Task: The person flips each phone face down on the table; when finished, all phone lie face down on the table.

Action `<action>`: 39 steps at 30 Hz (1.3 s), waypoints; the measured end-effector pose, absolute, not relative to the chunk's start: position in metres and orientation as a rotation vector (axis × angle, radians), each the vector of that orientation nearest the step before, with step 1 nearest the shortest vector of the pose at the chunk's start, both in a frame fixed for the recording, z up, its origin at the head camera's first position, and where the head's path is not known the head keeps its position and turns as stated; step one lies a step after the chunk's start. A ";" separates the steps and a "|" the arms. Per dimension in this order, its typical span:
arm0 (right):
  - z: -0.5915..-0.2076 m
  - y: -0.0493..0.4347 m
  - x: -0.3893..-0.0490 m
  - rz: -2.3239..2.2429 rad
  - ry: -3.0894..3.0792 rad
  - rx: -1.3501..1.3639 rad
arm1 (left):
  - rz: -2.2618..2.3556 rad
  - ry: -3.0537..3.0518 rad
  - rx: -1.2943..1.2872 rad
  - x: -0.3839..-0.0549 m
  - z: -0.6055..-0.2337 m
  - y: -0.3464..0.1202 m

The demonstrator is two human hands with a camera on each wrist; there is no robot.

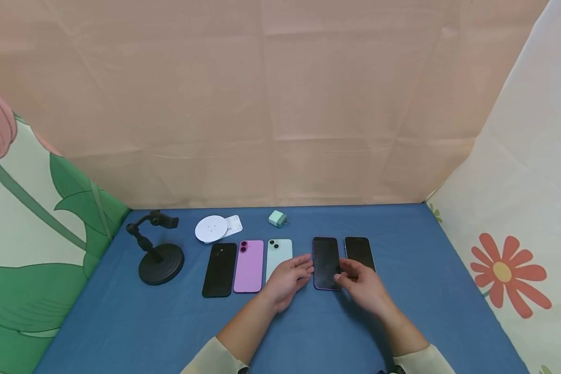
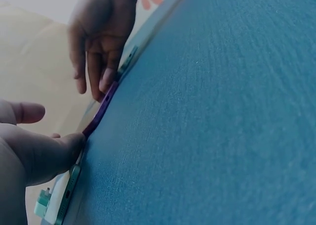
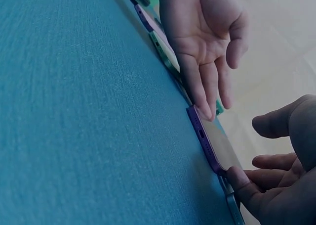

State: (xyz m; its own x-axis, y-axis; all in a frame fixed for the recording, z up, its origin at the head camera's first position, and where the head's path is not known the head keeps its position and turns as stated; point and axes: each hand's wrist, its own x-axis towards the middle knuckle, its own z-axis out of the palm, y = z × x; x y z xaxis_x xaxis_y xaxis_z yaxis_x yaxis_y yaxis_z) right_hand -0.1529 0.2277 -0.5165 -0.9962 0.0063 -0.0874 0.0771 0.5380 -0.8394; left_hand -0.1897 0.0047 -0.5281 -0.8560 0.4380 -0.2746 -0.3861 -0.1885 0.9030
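Observation:
A phone with a purple edge and a dark screen (image 1: 326, 262) lies face up on the blue cloth, between my two hands. Fingertips of my left hand (image 1: 287, 280) are right at its left side, fingers extended and palm turned inward. My right hand (image 1: 364, 288) touches the lower right of this phone with loosely bent fingers. In the right wrist view, the phone's purple end (image 3: 202, 133) shows its charging port. Just right of it is another dark-screened phone (image 1: 359, 252), partly covered by the right hand. A mint phone (image 1: 278, 254), back up, is partly behind the left hand.
Further left lie a pink-purple phone (image 1: 249, 266) and a black phone (image 1: 219, 270). Behind them are a white round disc (image 1: 211, 228) over a small white card (image 1: 234, 224), and a green plug adapter (image 1: 277, 218). A black jointed stand (image 1: 161, 264) stands at the left.

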 end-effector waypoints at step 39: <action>-0.518 0.206 -0.165 -1.502 2.625 -0.022 | 2.217 1.348 0.048 -0.190 -0.495 -0.009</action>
State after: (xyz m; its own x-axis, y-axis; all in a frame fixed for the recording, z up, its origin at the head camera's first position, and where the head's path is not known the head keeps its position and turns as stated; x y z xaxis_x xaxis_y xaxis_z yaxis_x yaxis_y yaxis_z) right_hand -0.1654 0.2064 -0.5176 -0.9930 -0.0707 -0.0945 0.0456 0.5084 -0.8599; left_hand -0.1897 -0.0090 -0.4948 -0.8540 0.4613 -0.2407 -0.4260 -0.3543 0.8325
